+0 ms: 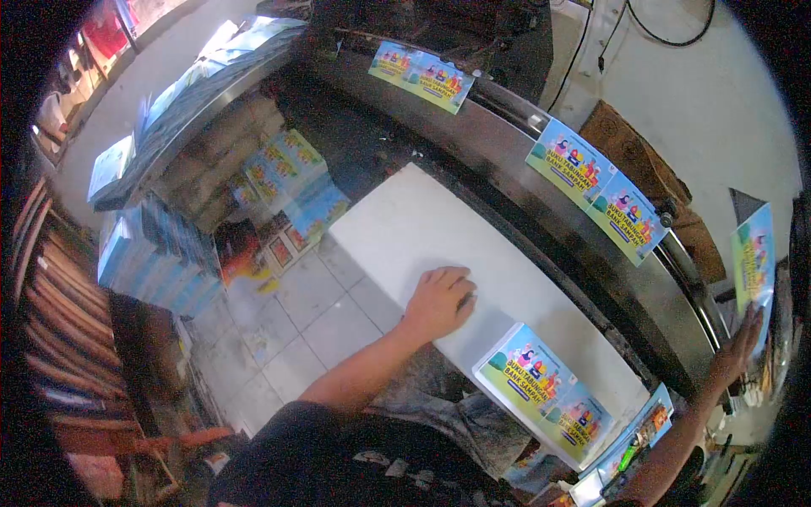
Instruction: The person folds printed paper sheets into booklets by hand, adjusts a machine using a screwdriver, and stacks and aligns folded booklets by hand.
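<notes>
metal rail (494,131) beside white worktop (405,224)

a stack of "buku tabungan bank sampah" covers (545,393) sits on the worktop's near right. a loose cover sheet (754,253) at right touches the right hand (738,348), fingers extended, grip unclear. the left hand (441,302) rests mid-worktop, fingers half curled, open or closed unclear.

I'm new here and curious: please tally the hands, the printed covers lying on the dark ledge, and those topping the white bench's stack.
Left hand, right hand: 2
Covers on dark ledge: 4
Covers topping stack: 2
Total: 8
</notes>
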A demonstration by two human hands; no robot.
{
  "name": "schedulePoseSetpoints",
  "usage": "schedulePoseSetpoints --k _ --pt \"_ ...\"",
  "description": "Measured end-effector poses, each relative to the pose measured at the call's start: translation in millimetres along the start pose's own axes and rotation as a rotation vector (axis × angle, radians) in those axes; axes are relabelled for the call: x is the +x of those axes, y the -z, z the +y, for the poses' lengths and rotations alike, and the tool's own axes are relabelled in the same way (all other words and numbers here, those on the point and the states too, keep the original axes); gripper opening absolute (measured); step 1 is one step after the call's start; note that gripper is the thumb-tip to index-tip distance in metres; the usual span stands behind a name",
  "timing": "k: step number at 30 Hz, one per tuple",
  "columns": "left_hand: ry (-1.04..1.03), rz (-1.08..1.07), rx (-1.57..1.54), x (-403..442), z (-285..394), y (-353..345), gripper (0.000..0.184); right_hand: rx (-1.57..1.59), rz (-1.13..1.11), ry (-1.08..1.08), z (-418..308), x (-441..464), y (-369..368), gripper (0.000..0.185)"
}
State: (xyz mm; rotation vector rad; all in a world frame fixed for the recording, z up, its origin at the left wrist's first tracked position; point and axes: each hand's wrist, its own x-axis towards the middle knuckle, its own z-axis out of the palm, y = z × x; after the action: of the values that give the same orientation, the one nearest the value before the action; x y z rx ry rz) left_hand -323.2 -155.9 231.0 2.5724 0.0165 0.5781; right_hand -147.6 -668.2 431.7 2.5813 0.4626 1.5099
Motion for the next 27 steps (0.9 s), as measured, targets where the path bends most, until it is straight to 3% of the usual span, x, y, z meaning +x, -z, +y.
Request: schedulePoseSetpoints --k 1,2,4,6,10,11,13,15,16,21,22,23,25,27 --pt "0.001 0.006 -0.007 -0.9 -0.6 0.0 0.024 0.002 0.001 0.002 20.2 -13.5 -25.7 0.043" --pt "0.000 0.011 -0.012 -2.0 -2.5 0.2 0.024 0.282 -0.158 -0.142 40.9 -42.7 -61.9 0.044" --pt "0.002 0.000 -0.013 -3.2 -6.7 -0.5 0.024 1.202 -0.280 -0.683 9.1 -86.0 -78.8 0.045" --pt "0.002 -0.016 -0.028 -2.0 -6.1 -1.5 0.024 0.168 -0.426 0.161 4.7 -106.0 -61.7 0.044" --pt "-0.002 -0.013 -0.020 0.1 -2.7 1.3 0.023 0.238 -0.697 0.032 -37.7 -143.2 -15.5 0.034" --pt "0.015 -0.016 -0.013 0.6 -1.8 2.3 0.022 0.431 -0.754 -0.056 -82.2 -130.9 16.0 0.028" --pt "0.010 -0.013 -0.017 0.8 -1.9 0.4 0.023 0.613 -0.974 -0.056 -149.0 -124.5 72.7 0.044" --pt "0.022 -0.012 -0.015 -0.5 -4.2 1.1 0.023 0.602 -1.158 0.181 -200.3 -109.7 116.1 0.062" --pt "0.004 0.001 -0.029 0.2 -5.7 -0.9 0.023 0.533 -1.111 0.338 -210.0 -122.9 118.8 0.065" --pt "-0.019 0.016 -0.070 -0.7 1.2 0.6 0.026 0.571 -1.083 0.258 -217.3 -128.4 125.6 0.062" --pt "-0.045 0.125 -0.146 -3.1 10.7 2.4 0.028 0.568 -1.078 0.259 -213.7 -125.6 123.6 0.062" --pt "-0.075 0.238 -0.224 -4.1 20.3 6.7 0.031 0.658 -1.107 0.212 -208.1 -121.6 119.9 0.054" --pt "-0.165 -0.447 -0.123 -5.6 78.8 69.0 0.041 0.747 -1.145 0.169 -196.3 -108.6 116.7 0.047" --pt "-0.625 -0.162 -0.292 -58.4 102.4 26.8 0.054 0.639 -1.376 0.029 -186.6 -76.9 113.6 0.034"
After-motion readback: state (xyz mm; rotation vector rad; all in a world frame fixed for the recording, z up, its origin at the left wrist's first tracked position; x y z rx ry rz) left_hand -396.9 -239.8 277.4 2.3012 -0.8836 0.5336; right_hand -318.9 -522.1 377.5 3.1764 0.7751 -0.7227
